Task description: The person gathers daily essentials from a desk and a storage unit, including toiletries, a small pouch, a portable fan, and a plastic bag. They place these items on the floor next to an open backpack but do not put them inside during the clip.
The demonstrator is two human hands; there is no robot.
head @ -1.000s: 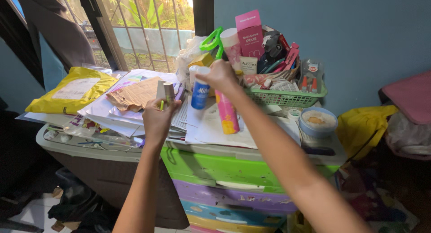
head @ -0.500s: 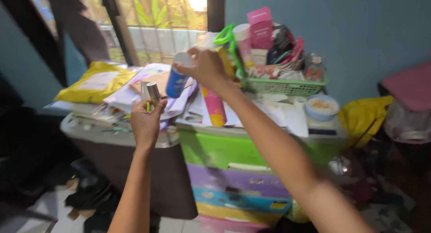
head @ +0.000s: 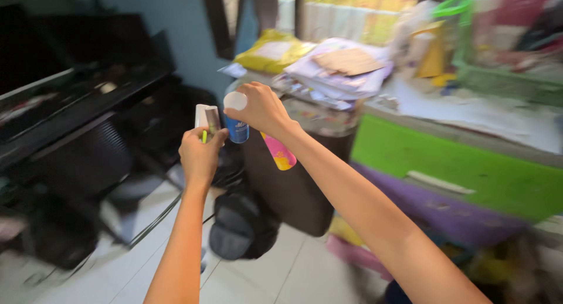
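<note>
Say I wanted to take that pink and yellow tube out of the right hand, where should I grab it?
Grip the pink and yellow tube by its free lower end, coming from below. It hangs slanted down out of the right hand, which also clasps a blue bottle with a white cap, so the tube's upper part is covered by fingers.

Single head cam, looks down and fwd, close over both outstretched forearms, blurred.
</note>
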